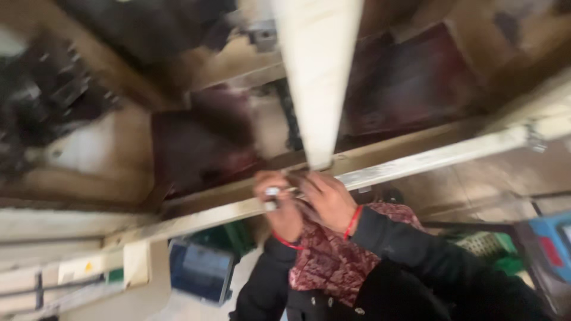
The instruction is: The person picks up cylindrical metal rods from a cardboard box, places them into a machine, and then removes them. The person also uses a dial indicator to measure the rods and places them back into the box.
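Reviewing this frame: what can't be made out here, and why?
Head view, the only one:
- The small metallic piece in the left hand: motion blur hides its kind.
- Whether the right hand holds anything: its fingers curl out of sight against the pale rail.
- The upright cream board: cut off by the top edge.
- Dark machinery at upper left: smeared beyond recognition.
- Blue box below: contents blurred.

both hands, left hand and right hand, raised together, fingers curled.
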